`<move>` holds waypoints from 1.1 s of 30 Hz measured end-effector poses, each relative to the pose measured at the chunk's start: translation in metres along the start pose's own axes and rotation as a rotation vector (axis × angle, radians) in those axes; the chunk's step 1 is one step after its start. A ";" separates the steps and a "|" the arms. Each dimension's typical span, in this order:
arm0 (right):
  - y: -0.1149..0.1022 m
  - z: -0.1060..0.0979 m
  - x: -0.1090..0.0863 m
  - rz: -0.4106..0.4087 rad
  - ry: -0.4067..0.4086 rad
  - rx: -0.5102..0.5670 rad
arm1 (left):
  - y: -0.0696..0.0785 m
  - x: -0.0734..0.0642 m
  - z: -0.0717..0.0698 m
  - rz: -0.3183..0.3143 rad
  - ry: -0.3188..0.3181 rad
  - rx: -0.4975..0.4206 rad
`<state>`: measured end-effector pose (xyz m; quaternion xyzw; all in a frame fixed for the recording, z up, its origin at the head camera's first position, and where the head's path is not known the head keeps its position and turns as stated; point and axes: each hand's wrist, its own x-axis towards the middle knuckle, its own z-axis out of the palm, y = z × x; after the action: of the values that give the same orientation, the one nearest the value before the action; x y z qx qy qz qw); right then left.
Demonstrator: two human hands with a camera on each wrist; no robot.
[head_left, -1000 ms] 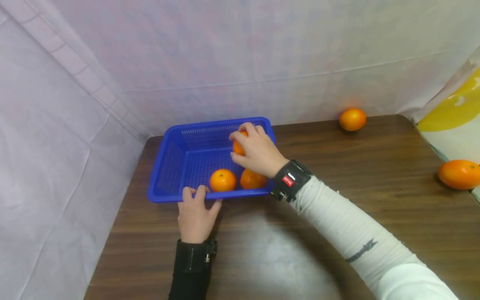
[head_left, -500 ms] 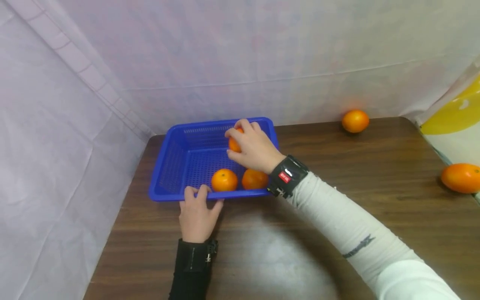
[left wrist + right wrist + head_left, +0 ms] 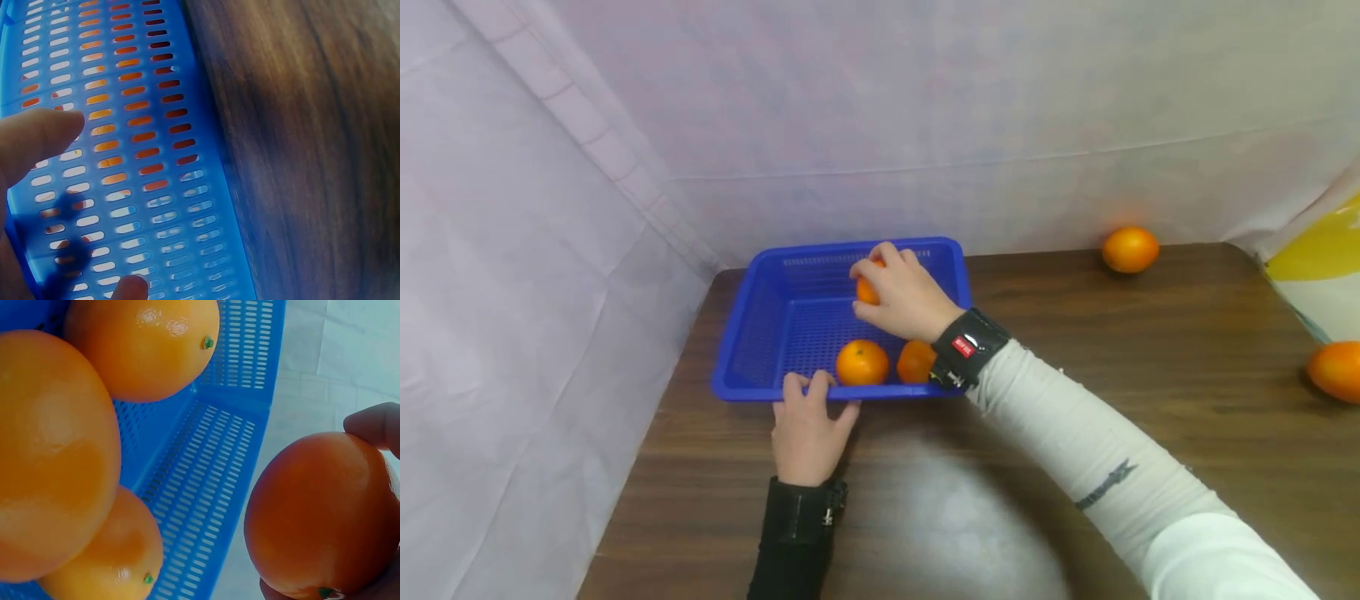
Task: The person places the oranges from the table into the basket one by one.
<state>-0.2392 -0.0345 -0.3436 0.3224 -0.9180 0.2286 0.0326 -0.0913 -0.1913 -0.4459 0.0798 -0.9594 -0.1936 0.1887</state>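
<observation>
A blue perforated plastic basket stands at the back of the table. My left hand grips its near rim, fingers hooked over the edge and thumb outside; in the left wrist view, fingertips show against the slotted wall. Over the basket's back right part, my right hand holds an orange between thumb and fingers. In the head view two oranges lie along the near wall, one in full sight and another partly behind the wrist. The right wrist view shows a third orange in the basket.
On the brown wooden table, one orange sits at the back right by the white cloth backdrop. Another orange lies at the right edge. A yellow shape shows beyond the table's right corner.
My right hand, holding the orange, has shifted slightly left over the basket. The left hand keeps its grip on the rim. The head view has turned a little, so everything sits further right.
</observation>
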 end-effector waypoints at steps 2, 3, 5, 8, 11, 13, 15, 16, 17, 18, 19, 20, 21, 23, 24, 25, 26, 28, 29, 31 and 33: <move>0.003 0.002 0.001 0.008 -0.019 0.028 | 0.002 0.000 0.002 0.004 0.006 -0.002; 0.004 0.002 0.002 0.013 -0.030 0.045 | 0.003 -0.001 0.002 0.005 0.009 -0.001; 0.006 0.004 0.003 0.022 -0.049 0.083 | 0.004 -0.001 0.003 0.008 0.016 -0.003; 0.009 0.005 0.005 0.036 -0.078 0.122 | 0.006 -0.002 0.004 0.014 0.019 -0.002; 0.011 0.006 0.007 0.040 -0.101 0.144 | 0.007 -0.002 0.004 0.014 0.018 0.001; 0.012 0.007 0.008 0.038 -0.122 0.161 | 0.007 -0.002 0.004 0.013 0.017 0.003; 0.014 0.007 0.009 0.034 -0.140 0.180 | 0.008 -0.002 0.003 0.012 0.016 0.003; 0.015 0.008 0.010 0.034 -0.149 0.191 | 0.008 -0.002 0.003 0.012 0.015 0.004; 0.015 0.008 0.010 0.032 -0.157 0.200 | 0.008 -0.002 0.003 0.012 0.015 0.003; 0.016 0.008 0.011 0.032 -0.163 0.206 | 0.009 -0.002 0.004 0.012 0.013 0.003; 0.017 0.009 0.011 0.034 -0.169 0.208 | 0.009 -0.002 0.004 0.012 0.013 0.003; 0.018 0.010 0.012 0.037 -0.175 0.212 | 0.009 -0.002 0.004 0.011 0.012 0.004; 0.019 0.010 0.012 0.040 -0.182 0.214 | 0.009 -0.002 0.004 0.011 0.012 0.005; 0.021 0.012 0.013 0.045 -0.190 0.218 | 0.010 -0.002 0.005 0.010 0.012 0.006; 0.021 0.013 0.013 0.048 -0.194 0.219 | 0.010 -0.002 0.005 0.011 0.012 0.007; 0.022 0.013 0.014 0.051 -0.197 0.222 | 0.010 -0.002 0.005 0.011 0.013 0.007; 0.022 0.014 0.014 0.053 -0.200 0.225 | 0.010 -0.002 0.005 0.010 0.012 0.007; 0.023 0.014 0.015 0.056 -0.204 0.227 | 0.010 -0.002 0.004 0.008 0.009 0.006; 0.023 0.014 0.015 0.059 -0.209 0.228 | 0.010 -0.002 0.004 0.006 0.007 0.004; 0.024 0.014 0.016 0.068 -0.216 0.220 | 0.011 -0.002 0.004 0.001 0.002 0.003; 0.025 0.013 0.017 0.073 -0.213 0.203 | 0.011 -0.001 0.003 -0.004 -0.004 0.001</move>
<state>-0.2663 -0.0332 -0.3618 0.3130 -0.8995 0.2858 -0.1061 -0.0921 -0.1796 -0.4445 0.0813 -0.9598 -0.1935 0.1866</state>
